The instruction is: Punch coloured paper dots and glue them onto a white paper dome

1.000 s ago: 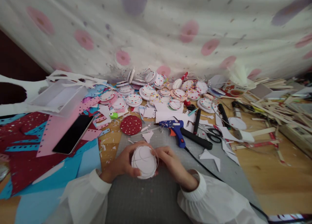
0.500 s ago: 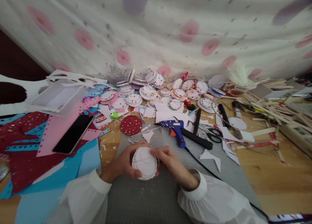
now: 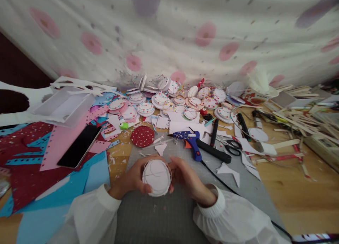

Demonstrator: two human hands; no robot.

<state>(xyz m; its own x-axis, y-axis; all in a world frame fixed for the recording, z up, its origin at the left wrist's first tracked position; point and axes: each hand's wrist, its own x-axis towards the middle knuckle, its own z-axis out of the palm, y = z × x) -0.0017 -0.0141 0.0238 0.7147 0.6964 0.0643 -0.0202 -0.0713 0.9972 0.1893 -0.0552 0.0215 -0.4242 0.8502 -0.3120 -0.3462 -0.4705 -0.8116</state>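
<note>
My left hand (image 3: 134, 175) is closed round a white round paper disc (image 3: 156, 176) and holds it tilted up over the grey cutting mat (image 3: 143, 219). A thin wire (image 3: 171, 170) curls in loops across the disc's face and past its right edge. At that edge my right hand (image 3: 185, 175) has its fingers bent together on the wire; part of its fingertips is hidden. Beyond my hands lie a dark red dotted paper oval (image 3: 142, 136) and a blue glue gun (image 3: 196, 145) with a black glue stick end.
Decorated paper discs (image 3: 161, 99) are heaped at the back. A phone (image 3: 79, 146) lies on coloured paper at left. Scissors (image 3: 233, 147), white scraps (image 3: 230, 172) and wooden sticks (image 3: 304, 109) are spread to the right. The glue gun's cord (image 3: 222, 178) crosses the mat beside my right forearm.
The disc has shifted slightly left and turned to face me a little more. My right thumb has come off the disc's upper right edge, and the fingers have shifted on the wire.
</note>
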